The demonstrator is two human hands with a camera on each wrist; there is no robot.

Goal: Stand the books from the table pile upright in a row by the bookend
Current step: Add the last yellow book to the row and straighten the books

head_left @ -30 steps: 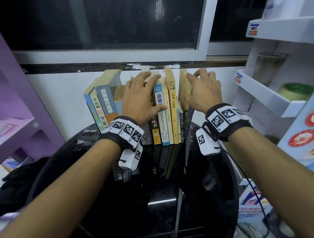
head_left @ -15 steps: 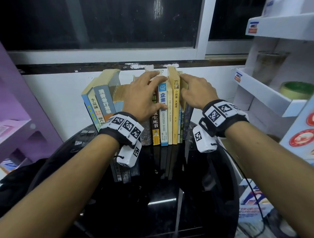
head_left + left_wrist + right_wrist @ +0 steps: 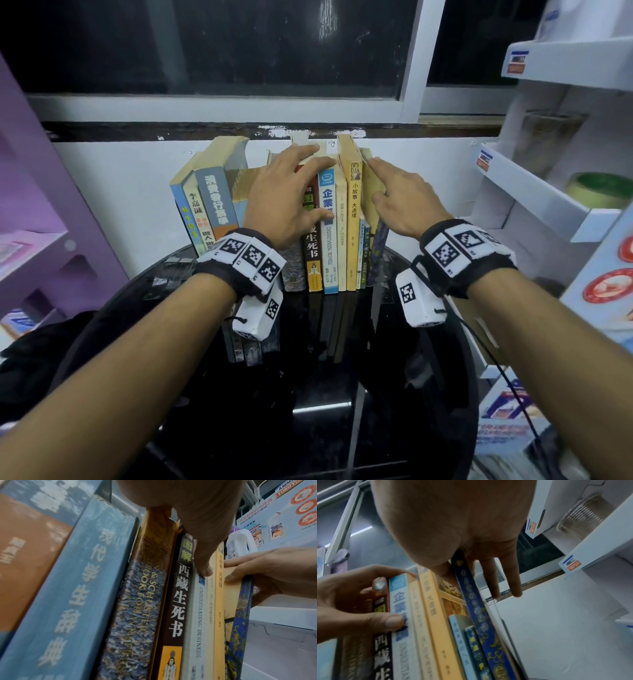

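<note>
A row of books (image 3: 352, 219) stands upright at the back of the black table (image 3: 342, 394), against the white wall. My left hand (image 3: 294, 192) lies over the tops of the middle books, thumb (image 3: 204, 561) pressed on the blue-and-white spine (image 3: 399, 601). At the row's right end my right hand (image 3: 387, 185) pinches the blue ornate book (image 3: 481, 622), thumb on one side and straight fingers (image 3: 513, 577) on the other. That book leans slightly against the yellow one (image 3: 219, 601). I cannot make out a bookend.
Thick books (image 3: 215, 202) at the row's left end lean to the right. A white shelf unit (image 3: 534, 192) with a tape roll stands close on the right. On the left is a purple shelf (image 3: 41, 240). Product boxes (image 3: 507, 418) sit low right.
My right hand has moved left and pushed the right-end book from a wide lean up against the row. The left hand has kept its place on the book tops.
</note>
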